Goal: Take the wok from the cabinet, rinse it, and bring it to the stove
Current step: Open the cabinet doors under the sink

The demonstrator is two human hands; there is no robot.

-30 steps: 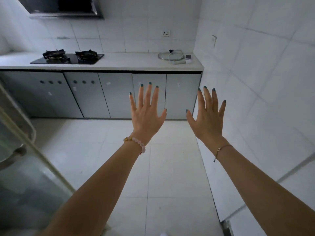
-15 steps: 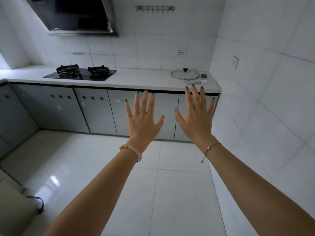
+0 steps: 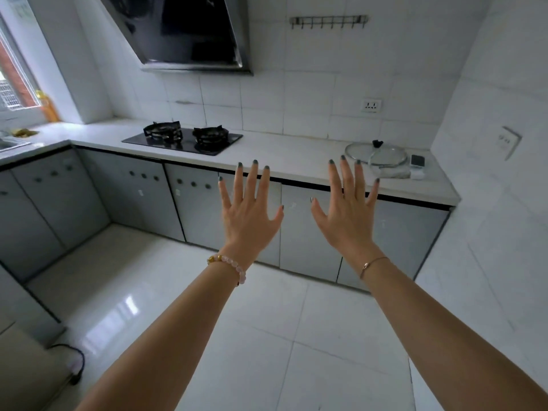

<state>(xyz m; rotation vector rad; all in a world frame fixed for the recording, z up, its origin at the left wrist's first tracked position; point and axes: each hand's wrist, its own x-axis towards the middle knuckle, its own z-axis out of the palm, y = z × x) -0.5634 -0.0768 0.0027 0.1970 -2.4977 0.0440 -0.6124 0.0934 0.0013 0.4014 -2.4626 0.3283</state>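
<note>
My left hand and my right hand are stretched out in front of me, palms away, fingers spread, holding nothing. Behind them runs a row of grey cabinet doors under a white counter, all shut. A black two-burner stove sits on the counter to the left of my hands. No wok is in view. A corner of the sink shows at the far left edge.
A glass pot lid and a small phone-like device lie on the counter's right end. A range hood hangs above the stove. White tiled wall stands close on the right. A dark cable lies on the floor at lower left.
The view has tilted up and turned left, and I am closer to the counter. The window and sink corner have come into sight. Both hands stay spread and empty.
</note>
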